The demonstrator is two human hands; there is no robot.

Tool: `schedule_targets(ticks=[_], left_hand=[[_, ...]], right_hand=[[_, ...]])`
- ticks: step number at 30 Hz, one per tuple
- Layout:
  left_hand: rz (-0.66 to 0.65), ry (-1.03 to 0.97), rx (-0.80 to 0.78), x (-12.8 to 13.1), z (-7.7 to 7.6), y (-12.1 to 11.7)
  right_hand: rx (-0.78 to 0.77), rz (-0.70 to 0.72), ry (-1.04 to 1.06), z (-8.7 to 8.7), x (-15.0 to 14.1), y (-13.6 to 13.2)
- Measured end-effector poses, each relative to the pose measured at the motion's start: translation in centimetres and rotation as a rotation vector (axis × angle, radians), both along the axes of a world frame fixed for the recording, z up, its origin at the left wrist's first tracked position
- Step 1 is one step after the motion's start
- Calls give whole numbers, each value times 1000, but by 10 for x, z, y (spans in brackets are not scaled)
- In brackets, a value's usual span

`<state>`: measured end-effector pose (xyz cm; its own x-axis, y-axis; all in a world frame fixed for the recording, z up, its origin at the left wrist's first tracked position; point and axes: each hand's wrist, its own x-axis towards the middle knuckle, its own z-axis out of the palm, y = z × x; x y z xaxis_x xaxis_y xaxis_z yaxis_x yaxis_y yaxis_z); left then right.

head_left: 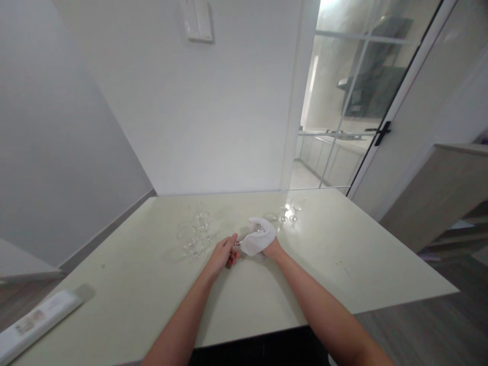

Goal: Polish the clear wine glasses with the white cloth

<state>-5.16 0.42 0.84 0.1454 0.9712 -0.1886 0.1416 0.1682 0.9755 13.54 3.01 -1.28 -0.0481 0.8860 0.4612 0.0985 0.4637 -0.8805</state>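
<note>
Pinching the stem end of a stemmed glass point(237, 243), the left hand point(224, 252) is over the middle of the pale table point(267, 305). The right hand point(271, 249) has a white cloth point(252, 246) around the bowl; its fingers are hidden, their grip impossible to tell. Clear goblets point(188, 238) stand left, stemware point(294, 218) farther right.

White walls point(213, 117) rise above grey, perhaps wooden flooring point(415, 330).

A clear, stemmed drinking glass point(237, 243) is held tilted over the pale, glossy surface point(129, 290), its bowl end partly hidden in a loosely folded white fabric cloth point(269, 232) that curves around it.
</note>
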Motion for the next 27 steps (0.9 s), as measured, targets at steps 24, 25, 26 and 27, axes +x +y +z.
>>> schedule_targets(ticks=[24, 25, 26, 27], left_hand=[[34, 13, 199, -1, -3, 0], [33, 18, 199, -1, -2, 0], [30, 23, 201, 0, -2, 0], [26, 27, 202, 0, -2, 0]], right_hand=[[-108, -50, 89, -2, -1, 1], [-104, -53, 85, -3, -1, 1], [-98, -57, 78, -4, -1, 2], [-84, -60, 63, -5, -1, 2]])
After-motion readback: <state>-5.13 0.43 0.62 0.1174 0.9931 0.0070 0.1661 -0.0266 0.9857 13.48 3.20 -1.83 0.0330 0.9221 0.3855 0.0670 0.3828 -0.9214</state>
